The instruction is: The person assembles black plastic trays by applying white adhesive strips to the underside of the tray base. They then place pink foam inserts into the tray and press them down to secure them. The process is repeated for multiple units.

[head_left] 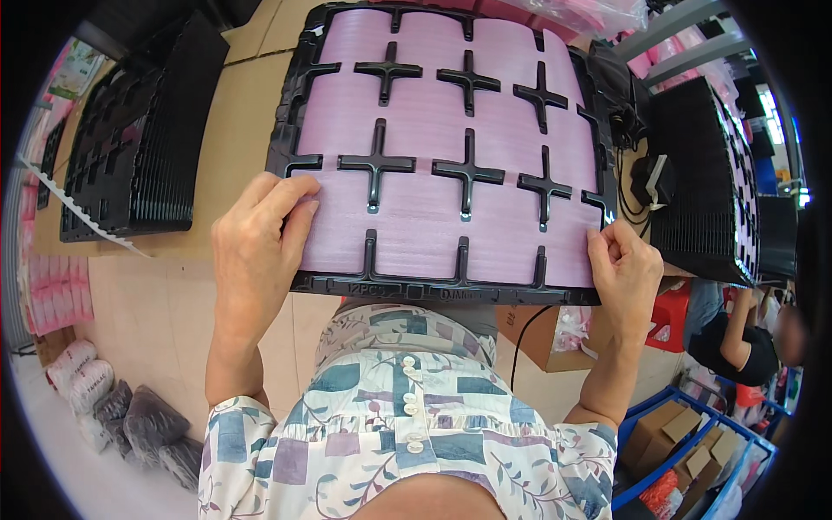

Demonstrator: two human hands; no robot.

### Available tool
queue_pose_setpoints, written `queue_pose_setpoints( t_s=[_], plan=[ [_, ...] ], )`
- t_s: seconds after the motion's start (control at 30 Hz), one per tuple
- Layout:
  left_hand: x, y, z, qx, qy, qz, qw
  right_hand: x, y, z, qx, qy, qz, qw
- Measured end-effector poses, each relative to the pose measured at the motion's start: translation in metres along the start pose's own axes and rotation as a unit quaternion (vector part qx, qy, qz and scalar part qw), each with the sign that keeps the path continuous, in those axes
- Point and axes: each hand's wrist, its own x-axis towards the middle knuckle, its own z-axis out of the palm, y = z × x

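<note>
While the black tray point(299, 121) is lying flat on the desk point(234, 130) just ahead of the person, its compartments are being lined with pink foam sheets point(433, 217), and the near row, at six o'clock on the tray, is being attended to. The left hand point(260, 238) is being laid spread and flat over the near-left sheet, fingers pointing toward two o'clock, pressing the foam down. The right hand point(626, 269) is being held at the near-right corner, at about four o'clock on the tray, with fingers curled and thumb and forefinger pinching the edge of the corner sheet. Every compartment appears to be covered in pink, with the black cross ribs point(468, 169) standing clear between the sheets, so the step in hand is judged to be the seating of the last sheets, and the lining looks nearly finished. The next move is judged to call for the corner sheet being tucked under the rim and smoothed so that no edge is left riding over a rib. Stacks of black trays point(139, 139) are being kept at nine o'clock and at three o'clock point(702, 182) on the desk.
</note>
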Motion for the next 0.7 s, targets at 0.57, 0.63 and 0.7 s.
queue_pose_setpoints(
  t_s=[0.57,0.63,0.7],
  plan=[
    [-0.002,0.003,0.003,0.037,-0.013,-0.004,0.999,-0.004,0.004,0.003,-0.028,0.016,-0.005,0.999],
    [-0.005,0.006,0.005,0.08,0.006,-0.003,0.997,-0.006,0.004,0.002,-0.055,0.022,-0.004,0.998],
    [-0.006,0.012,0.004,0.142,0.032,0.016,0.989,-0.007,0.004,-0.003,-0.084,0.023,0.01,0.996]
  ],
)
